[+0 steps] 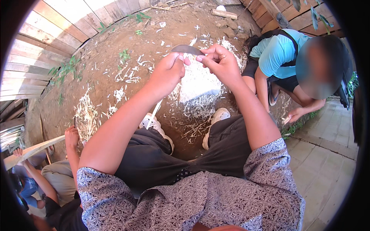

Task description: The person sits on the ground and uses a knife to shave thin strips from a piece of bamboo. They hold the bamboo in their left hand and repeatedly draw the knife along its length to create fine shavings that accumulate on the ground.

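Observation:
My left hand [171,71] is closed around a thin pale strip of wood or bamboo [154,114]; its lower end shows beneath my left forearm, near my left shoe. My right hand [221,63] pinches a knife by the right end of its dark, curved blade [187,49]. The blade lies crosswise just beyond my left fingers, apparently against the strip. My right fingers hide the knife's handle, if it is there. Both hands are held up in front of me, over a bright, washed-out pale patch [198,82] strewn with shavings.
Pale shavings [86,115] litter the brown dirt ground. A person in a light blue shirt [279,52] crouches at the right, beside a tiled path [323,150]. Another person's hand [72,136] is near a long plank [34,150] at the left. Wooden fencing [58,29] stands behind.

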`<action>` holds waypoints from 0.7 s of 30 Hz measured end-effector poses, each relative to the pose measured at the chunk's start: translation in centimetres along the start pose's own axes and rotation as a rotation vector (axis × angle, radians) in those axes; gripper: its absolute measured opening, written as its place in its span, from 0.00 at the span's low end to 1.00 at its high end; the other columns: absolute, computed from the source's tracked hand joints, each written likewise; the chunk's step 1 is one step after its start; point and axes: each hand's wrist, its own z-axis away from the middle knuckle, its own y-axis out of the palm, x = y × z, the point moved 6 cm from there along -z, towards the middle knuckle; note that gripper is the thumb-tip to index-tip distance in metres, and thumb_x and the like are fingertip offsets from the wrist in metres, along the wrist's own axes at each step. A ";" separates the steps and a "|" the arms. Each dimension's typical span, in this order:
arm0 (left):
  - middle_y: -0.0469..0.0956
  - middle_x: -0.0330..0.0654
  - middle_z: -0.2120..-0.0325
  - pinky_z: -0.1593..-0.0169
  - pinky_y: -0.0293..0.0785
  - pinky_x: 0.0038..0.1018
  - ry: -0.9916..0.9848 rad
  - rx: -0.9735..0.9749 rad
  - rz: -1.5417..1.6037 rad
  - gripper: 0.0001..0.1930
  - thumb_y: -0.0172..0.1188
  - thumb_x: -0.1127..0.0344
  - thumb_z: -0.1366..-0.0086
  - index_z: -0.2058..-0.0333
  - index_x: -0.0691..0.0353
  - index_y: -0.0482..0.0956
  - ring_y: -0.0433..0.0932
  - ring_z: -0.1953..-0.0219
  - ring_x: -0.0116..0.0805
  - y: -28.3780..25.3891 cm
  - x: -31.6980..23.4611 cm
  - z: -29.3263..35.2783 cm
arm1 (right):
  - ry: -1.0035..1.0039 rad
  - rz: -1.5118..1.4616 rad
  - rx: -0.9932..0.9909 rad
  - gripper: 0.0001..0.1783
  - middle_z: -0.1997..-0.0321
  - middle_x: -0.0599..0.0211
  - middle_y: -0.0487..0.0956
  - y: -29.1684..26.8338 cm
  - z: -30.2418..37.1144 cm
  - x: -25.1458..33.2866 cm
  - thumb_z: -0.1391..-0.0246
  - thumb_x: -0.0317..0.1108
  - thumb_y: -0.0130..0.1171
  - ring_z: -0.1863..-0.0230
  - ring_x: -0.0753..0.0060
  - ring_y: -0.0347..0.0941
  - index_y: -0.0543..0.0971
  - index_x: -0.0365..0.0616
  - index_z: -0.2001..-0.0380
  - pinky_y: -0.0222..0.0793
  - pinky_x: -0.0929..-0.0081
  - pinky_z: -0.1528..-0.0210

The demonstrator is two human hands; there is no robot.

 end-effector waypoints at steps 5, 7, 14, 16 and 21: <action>0.59 0.26 0.80 0.77 0.53 0.20 -0.003 0.003 -0.028 0.15 0.39 0.56 0.18 0.54 0.59 0.71 0.55 0.80 0.18 0.0 -1.4 -0.2 | -0.054 0.116 -0.086 0.15 0.71 0.72 0.85 -1.8 -1.2 0.1 0.45 0.36 0.75 0.67 0.86 0.77 0.83 0.40 0.59 0.71 0.84 0.63; 0.59 0.26 0.80 0.77 0.53 0.20 0.005 0.001 -0.022 0.15 0.38 0.56 0.18 0.53 0.59 0.71 0.55 0.81 0.18 -0.2 -1.8 -0.4 | -0.122 0.132 -0.152 0.14 0.73 0.73 0.83 -1.6 -1.2 0.7 0.43 0.37 0.74 0.70 0.88 0.75 0.83 0.40 0.60 0.70 0.84 0.67; 0.60 0.28 0.82 0.77 0.55 0.22 0.036 0.040 -0.055 0.16 0.37 0.57 0.18 0.54 0.59 0.73 0.56 0.82 0.19 0.9 -1.2 1.2 | -0.006 0.033 -0.480 0.12 0.79 0.75 0.78 -8.3 -1.7 -0.3 0.38 0.39 0.68 0.82 0.90 0.67 0.82 0.41 0.62 0.59 0.84 0.81; 0.62 0.29 0.83 0.76 0.57 0.22 -0.070 -0.021 -0.031 0.17 0.36 0.57 0.18 0.55 0.59 0.73 0.58 0.81 0.20 0.2 -1.3 1.5 | 0.015 0.026 -0.313 0.13 0.77 0.74 0.81 -5.4 -1.0 0.2 0.39 0.39 0.70 0.81 0.90 0.68 0.82 0.42 0.60 0.61 0.86 0.79; 0.64 0.30 0.83 0.73 0.60 0.21 0.039 -0.011 -0.078 0.18 0.35 0.57 0.18 0.55 0.59 0.74 0.61 0.80 0.21 0.6 -1.7 1.1 | 0.011 -0.072 -0.079 0.12 0.74 0.74 0.82 -0.6 0.7 1.1 0.41 0.35 0.72 0.74 0.89 0.74 0.82 0.40 0.60 0.66 0.85 0.74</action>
